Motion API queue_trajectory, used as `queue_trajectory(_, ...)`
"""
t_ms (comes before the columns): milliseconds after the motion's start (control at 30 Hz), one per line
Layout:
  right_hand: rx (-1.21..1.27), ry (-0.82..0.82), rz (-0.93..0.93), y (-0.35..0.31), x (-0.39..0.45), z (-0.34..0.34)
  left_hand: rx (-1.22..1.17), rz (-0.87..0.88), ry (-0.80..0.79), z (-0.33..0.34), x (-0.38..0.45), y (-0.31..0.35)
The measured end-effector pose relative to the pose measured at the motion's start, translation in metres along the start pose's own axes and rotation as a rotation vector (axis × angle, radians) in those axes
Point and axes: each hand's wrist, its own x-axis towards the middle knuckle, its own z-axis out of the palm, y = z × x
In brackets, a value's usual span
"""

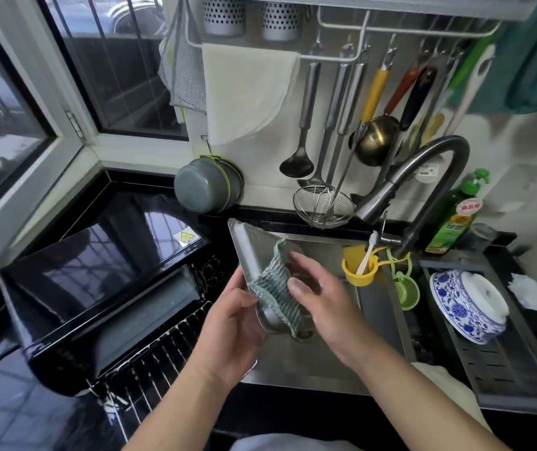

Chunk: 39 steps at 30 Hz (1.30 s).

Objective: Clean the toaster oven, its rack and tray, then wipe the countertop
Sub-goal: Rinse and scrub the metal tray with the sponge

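Metal toaster-oven tray (244,242), shallow w/ rounded corners and raised rim, held tilted over the steel sink (332,252), near corner low, prob. so runoff falls into the basin. Left hand (228,323) grips the tray's near-left edge, fingers curled under the rim, steadying it against the scrub. Right hand (319,297) presses a green-grey ribbed dishcloth (276,288) onto the tray face, thumb and fingers curled round the cloth; the cloth looks knitted, soft and wet, folding over the rim. Left of the sink: glossy black toaster oven (104,271) on the black bench (16,415), door dropped open, w/ the wire rack (150,359) of thin parallel rods lying in front of it, white flecks on both, poss. suds. Above the sink: curved pull-down faucet (423,177), no water seen running. Right of the sink: green dish-soap bottle (455,216) and a blue-and-white porcelain bowl (465,304), upturned in the drainer. Judged step: tray scrub in hand; bench wipe not yet done.
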Motion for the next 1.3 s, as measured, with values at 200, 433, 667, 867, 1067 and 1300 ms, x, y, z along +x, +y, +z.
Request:
queue_trajectory(200,-0.572,0.109,-0.183,0.016,0.003,0.0,0.024,-0.006,0.005,0.008,-0.004,-0.004)
queue_trajectory(433,-0.62,0.0,-0.136,0.011,-0.026,0.013,-0.066,0.043,0.15,0.012,-0.003,-0.008)
queue_trajectory(667,-0.592,0.335,-0.049,-0.019,0.014,0.029,0.042,-0.02,0.181,0.035,-0.008,-0.027)
queue_trajectory(867,-0.619,0.225,-0.159,0.004,-0.031,0.035,0.028,0.031,0.189,0.025,-0.001,-0.005)
queue_trajectory(1067,-0.629,0.319,-0.064,-0.022,0.026,0.035,0.033,0.021,0.188,0.036,-0.006,-0.022)
queue_trajectory(1300,-0.667,0.222,-0.151,-0.003,-0.01,0.04,-0.051,0.06,0.236,0.025,-0.003,-0.017)
